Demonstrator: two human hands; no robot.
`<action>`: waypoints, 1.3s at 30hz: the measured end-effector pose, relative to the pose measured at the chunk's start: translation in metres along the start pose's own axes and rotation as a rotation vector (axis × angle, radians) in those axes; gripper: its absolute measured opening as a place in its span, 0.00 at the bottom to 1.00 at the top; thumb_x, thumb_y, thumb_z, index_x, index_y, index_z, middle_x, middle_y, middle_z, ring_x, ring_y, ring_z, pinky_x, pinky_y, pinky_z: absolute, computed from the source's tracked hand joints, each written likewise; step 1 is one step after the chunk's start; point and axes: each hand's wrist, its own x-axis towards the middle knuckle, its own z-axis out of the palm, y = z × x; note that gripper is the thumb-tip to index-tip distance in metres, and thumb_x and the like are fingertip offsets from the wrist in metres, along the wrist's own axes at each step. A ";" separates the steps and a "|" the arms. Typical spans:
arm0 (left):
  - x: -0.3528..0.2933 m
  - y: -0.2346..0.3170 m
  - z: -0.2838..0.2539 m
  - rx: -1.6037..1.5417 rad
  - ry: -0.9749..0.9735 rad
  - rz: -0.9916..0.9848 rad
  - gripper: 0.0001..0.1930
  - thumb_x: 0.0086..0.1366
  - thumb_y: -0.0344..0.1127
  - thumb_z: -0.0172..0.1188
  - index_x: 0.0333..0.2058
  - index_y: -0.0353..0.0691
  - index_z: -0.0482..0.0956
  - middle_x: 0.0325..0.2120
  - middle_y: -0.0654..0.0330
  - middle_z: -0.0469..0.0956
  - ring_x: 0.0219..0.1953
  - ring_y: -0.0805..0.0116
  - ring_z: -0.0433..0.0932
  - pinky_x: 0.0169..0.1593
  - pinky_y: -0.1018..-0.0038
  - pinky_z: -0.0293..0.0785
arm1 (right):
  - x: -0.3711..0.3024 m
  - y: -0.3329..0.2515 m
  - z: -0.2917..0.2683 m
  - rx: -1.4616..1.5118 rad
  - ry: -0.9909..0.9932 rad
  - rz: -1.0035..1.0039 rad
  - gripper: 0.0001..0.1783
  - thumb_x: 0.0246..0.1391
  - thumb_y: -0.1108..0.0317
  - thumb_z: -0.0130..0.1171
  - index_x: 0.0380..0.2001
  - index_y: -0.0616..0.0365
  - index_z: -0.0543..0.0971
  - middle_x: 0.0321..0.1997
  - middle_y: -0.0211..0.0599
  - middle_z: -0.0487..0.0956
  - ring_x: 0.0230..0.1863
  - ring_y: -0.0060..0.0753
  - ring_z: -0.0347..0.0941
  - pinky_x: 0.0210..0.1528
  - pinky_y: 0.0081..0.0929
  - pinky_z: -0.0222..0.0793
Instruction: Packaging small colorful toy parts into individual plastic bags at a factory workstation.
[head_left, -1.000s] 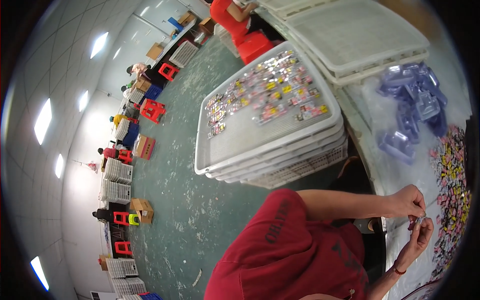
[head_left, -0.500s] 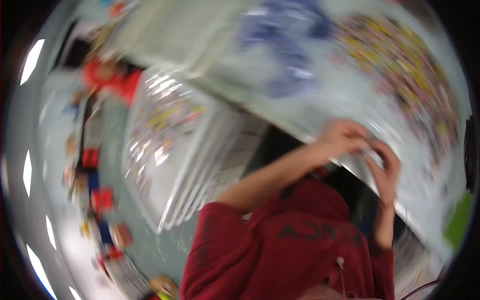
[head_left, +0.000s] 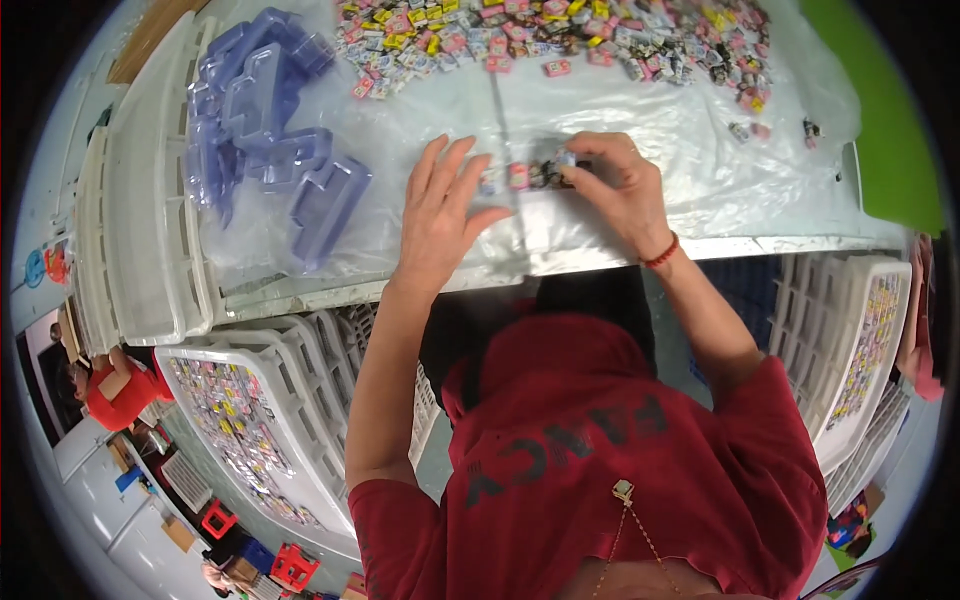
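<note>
Left hand [head_left: 437, 215] spread, just left of the row of blocks [head_left: 519, 177] | right hand [head_left: 627, 190] pinching a tiny block [head_left: 566, 158] at the row's right end | I'd pinch lightly, block square

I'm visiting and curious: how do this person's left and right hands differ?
The left hand is spread open; the right hand pinches a small piece. The right hand wears a red bracelet at the wrist; the left hand has none. Both hands are ungloved.
</note>
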 end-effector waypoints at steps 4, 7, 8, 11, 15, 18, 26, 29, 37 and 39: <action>0.010 0.006 0.010 0.003 -0.086 0.074 0.28 0.44 0.36 0.71 0.47 0.39 0.75 0.54 0.57 0.69 0.59 0.50 0.63 0.56 0.58 0.64 | -0.003 0.008 -0.006 -0.110 0.037 -0.079 0.14 0.48 0.77 0.64 0.41 0.60 0.79 0.43 0.35 0.77 0.45 0.27 0.73 0.49 0.22 0.67; 0.010 0.004 0.016 -0.005 -0.058 0.129 0.27 0.44 0.35 0.71 0.45 0.40 0.76 0.52 0.60 0.70 0.57 0.51 0.65 0.54 0.58 0.65 | -0.008 0.017 -0.009 -0.114 0.082 -0.061 0.15 0.48 0.78 0.63 0.42 0.60 0.78 0.43 0.36 0.76 0.44 0.28 0.72 0.48 0.22 0.68; 0.010 0.002 0.017 -0.002 -0.026 0.166 0.25 0.44 0.34 0.70 0.44 0.40 0.77 0.51 0.60 0.71 0.57 0.52 0.66 0.54 0.59 0.65 | -0.008 0.019 -0.009 -0.068 0.097 -0.014 0.15 0.48 0.78 0.63 0.42 0.61 0.78 0.44 0.36 0.76 0.45 0.28 0.72 0.48 0.22 0.68; 0.009 -0.003 0.024 -0.009 -0.023 0.212 0.22 0.45 0.33 0.70 0.42 0.39 0.79 0.49 0.62 0.74 0.56 0.52 0.67 0.53 0.59 0.66 | -0.006 0.021 -0.012 -0.067 0.103 -0.003 0.15 0.48 0.79 0.63 0.42 0.61 0.78 0.44 0.36 0.75 0.45 0.27 0.71 0.47 0.21 0.68; 0.005 0.006 0.025 0.053 -0.037 0.193 0.21 0.46 0.35 0.70 0.42 0.39 0.79 0.50 0.59 0.72 0.56 0.52 0.66 0.54 0.59 0.66 | -0.005 0.020 -0.010 -0.093 0.094 -0.030 0.15 0.48 0.79 0.62 0.42 0.61 0.78 0.45 0.36 0.75 0.45 0.26 0.71 0.47 0.21 0.67; 0.003 0.013 0.021 -0.026 -0.051 0.095 0.28 0.46 0.39 0.71 0.47 0.37 0.76 0.52 0.54 0.70 0.57 0.51 0.65 0.55 0.59 0.66 | -0.006 0.018 -0.006 0.015 0.137 -0.013 0.15 0.47 0.78 0.64 0.41 0.59 0.79 0.44 0.36 0.77 0.45 0.29 0.72 0.48 0.23 0.67; -0.003 0.003 0.025 -0.099 -0.117 -0.102 0.40 0.44 0.37 0.71 0.56 0.33 0.65 0.56 0.50 0.67 0.61 0.50 0.61 0.60 0.58 0.59 | 0.000 -0.013 0.035 -0.261 0.049 -0.354 0.15 0.40 0.73 0.67 0.35 0.56 0.80 0.39 0.34 0.80 0.44 0.39 0.71 0.51 0.33 0.64; -0.005 0.002 0.026 -0.085 -0.099 -0.094 0.39 0.43 0.35 0.70 0.55 0.33 0.65 0.55 0.51 0.67 0.61 0.51 0.62 0.60 0.58 0.59 | 0.006 -0.010 0.045 -0.369 0.043 -0.417 0.13 0.38 0.72 0.68 0.33 0.55 0.80 0.38 0.32 0.80 0.43 0.39 0.71 0.53 0.37 0.62; -0.007 0.000 0.029 -0.084 -0.082 -0.083 0.36 0.44 0.33 0.70 0.54 0.33 0.67 0.55 0.52 0.68 0.60 0.51 0.63 0.60 0.57 0.59 | 0.007 -0.005 0.055 -0.431 0.067 -0.465 0.11 0.38 0.71 0.67 0.30 0.54 0.80 0.38 0.29 0.80 0.42 0.36 0.72 0.55 0.41 0.59; -0.007 0.000 0.029 -0.076 -0.075 -0.067 0.35 0.44 0.33 0.70 0.53 0.33 0.68 0.56 0.52 0.68 0.61 0.51 0.63 0.60 0.57 0.59 | 0.007 -0.005 0.056 -0.454 0.080 -0.482 0.11 0.37 0.71 0.67 0.29 0.54 0.80 0.38 0.28 0.80 0.42 0.36 0.72 0.54 0.41 0.59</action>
